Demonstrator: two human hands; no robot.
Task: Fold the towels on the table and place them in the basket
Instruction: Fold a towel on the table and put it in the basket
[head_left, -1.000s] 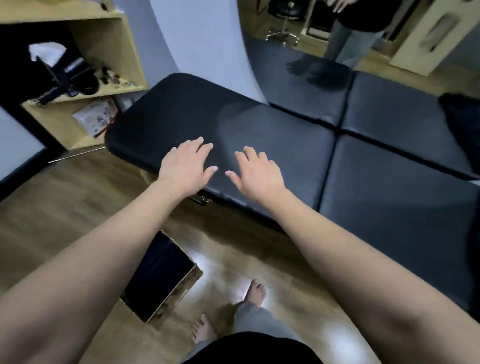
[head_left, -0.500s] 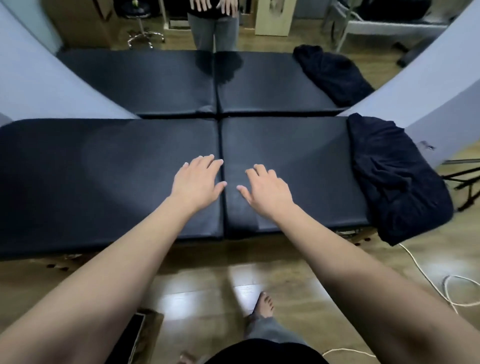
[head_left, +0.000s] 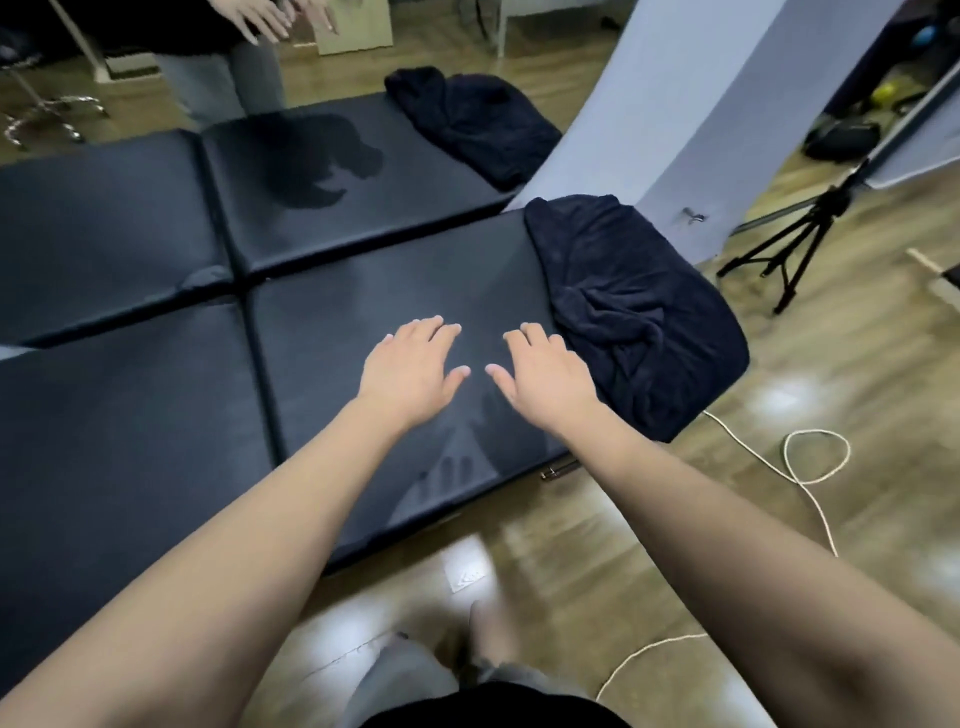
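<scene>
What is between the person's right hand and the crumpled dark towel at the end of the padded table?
Nothing visible. The right hand hovers open just beside the near dark towel, with only bare black table padding between them. The left hand is open too. No basket is in view.

A dark navy towel (head_left: 628, 306) lies crumpled at the right end of the nearer black padded table (head_left: 363, 291), bunched into soft ridges and creases. Its near right part drapes over the table's corner and hangs off the edge toward the floor. It is unfolded, thick and fluffy looking. A second dark towel (head_left: 472, 122) sits in a loose heap at the right end of the farther black padded table (head_left: 322, 171), rumpled too, with its far end reaching the table's far edge. The two towels lie well apart, each on its own table.
</scene>
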